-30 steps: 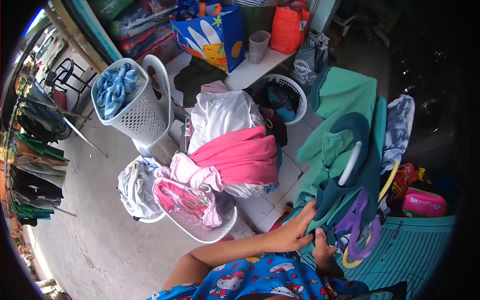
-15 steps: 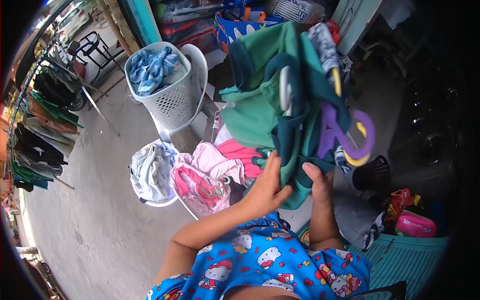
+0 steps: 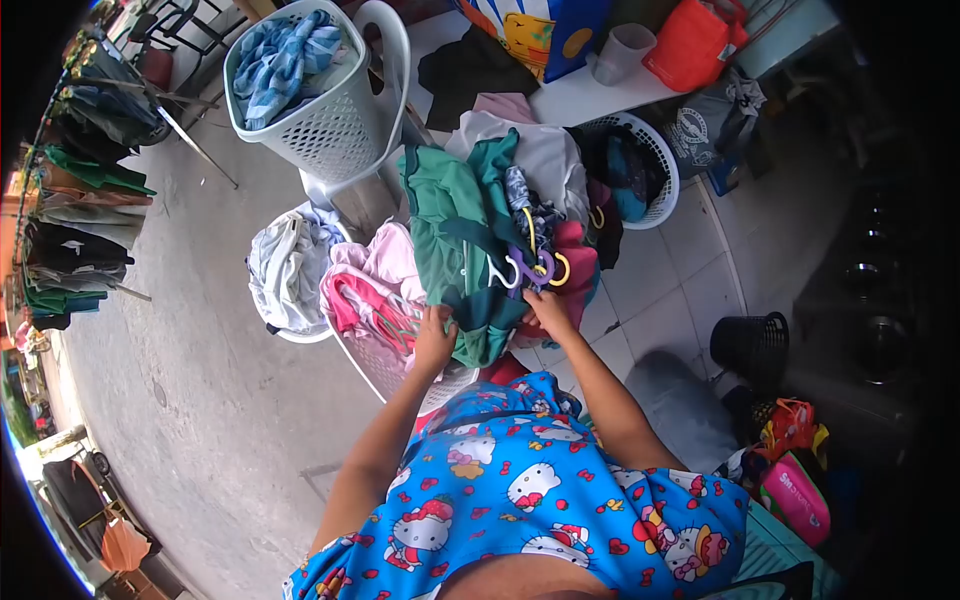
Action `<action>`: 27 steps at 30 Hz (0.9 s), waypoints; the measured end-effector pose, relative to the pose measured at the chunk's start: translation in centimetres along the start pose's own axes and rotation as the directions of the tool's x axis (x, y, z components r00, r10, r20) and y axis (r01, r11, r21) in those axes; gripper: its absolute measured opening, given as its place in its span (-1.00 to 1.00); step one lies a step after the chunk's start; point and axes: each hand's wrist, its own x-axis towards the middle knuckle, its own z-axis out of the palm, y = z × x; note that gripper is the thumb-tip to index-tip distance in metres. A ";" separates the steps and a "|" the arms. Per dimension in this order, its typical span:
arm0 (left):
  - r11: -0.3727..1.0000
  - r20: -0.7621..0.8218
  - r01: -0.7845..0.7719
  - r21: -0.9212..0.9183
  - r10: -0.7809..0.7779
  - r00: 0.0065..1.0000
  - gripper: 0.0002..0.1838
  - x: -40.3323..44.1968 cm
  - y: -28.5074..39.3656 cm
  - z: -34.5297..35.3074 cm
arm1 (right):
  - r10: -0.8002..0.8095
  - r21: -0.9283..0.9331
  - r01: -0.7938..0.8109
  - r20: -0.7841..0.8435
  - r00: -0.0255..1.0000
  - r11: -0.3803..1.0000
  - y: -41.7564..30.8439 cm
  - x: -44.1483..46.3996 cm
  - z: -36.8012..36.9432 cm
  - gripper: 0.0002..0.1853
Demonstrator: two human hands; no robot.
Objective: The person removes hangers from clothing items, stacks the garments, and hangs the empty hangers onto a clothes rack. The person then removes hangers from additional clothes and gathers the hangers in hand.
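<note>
Green clothes (image 3: 437, 215) with dark green trim lie in front of me on a heap of laundry. My left hand (image 3: 434, 340) is closed on the lower left edge of the green clothes. At their lower right, my right hand (image 3: 548, 312) has its fingers bent on the dark green cloth, close under a purple hanger (image 3: 545, 268). A white hanger (image 3: 505, 272) and a yellow hanger (image 3: 562, 270) poke out beside the purple one. Pink clothes (image 3: 388, 262) fill a basket (image 3: 385, 382) on the left, partly under the green clothes.
A tall white basket (image 3: 325, 140) of blue cloth stands on a plastic chair (image 3: 395, 75). Pale clothes (image 3: 288, 268) fill a tub. Dark clothes lie in a round basket (image 3: 660, 165). A black basket (image 3: 748, 345) stands right. Clothes (image 3: 85, 215) hang far left.
The green clothes and hangers have come down from in front of me onto the heap. My hands have moved apart, and the view has tilted.
</note>
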 end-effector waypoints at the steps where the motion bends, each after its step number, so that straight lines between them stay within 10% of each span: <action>1: 0.994 -0.053 -0.106 0.025 0.107 0.993 -0.61 0.5 1.9 -0.6 | -0.030 -0.240 0.005 -0.103 0.994 0.971 -0.7 -0.3 -0.8 -0.56; 3: 0.944 -0.162 -0.317 0.087 0.327 0.931 -0.59 2.0 5.3 -1.2 | -0.318 -0.683 -0.014 -0.358 0.878 0.731 -4.7 -4.0 -2.8 -0.64; 6: 0.888 0.047 -0.443 0.125 0.441 0.896 -0.53 3.9 7.6 -1.0 | -0.342 -0.465 0.122 -0.423 0.839 0.877 -9.4 -7.5 -4.1 -0.68; 10: 0.888 0.202 -0.420 0.190 0.383 0.901 -0.37 4.9 6.4 0.2 | -0.650 -0.487 0.431 -0.537 0.538 0.760 -9.5 -6.3 -1.7 -0.64; 13: 0.893 0.242 -0.398 0.211 0.347 0.906 -0.36 4.5 6.1 -0.5 | -0.546 -0.476 0.336 -0.422 0.724 0.813 -9.0 -5.5 0.6 -0.64; 18: 0.827 0.139 -0.469 0.309 0.449 0.883 -0.43 2.8 4.4 -1.1 | -0.724 -0.485 0.539 -0.427 0.541 0.689 -10.2 -3.2 4.0 -0.76; 27: 0.939 0.169 -0.312 0.146 0.288 0.943 -0.53 1.7 2.7 -3.2 | -0.629 -0.476 0.482 -0.216 0.747 0.736 -16.7 -1.7 6.9 -0.65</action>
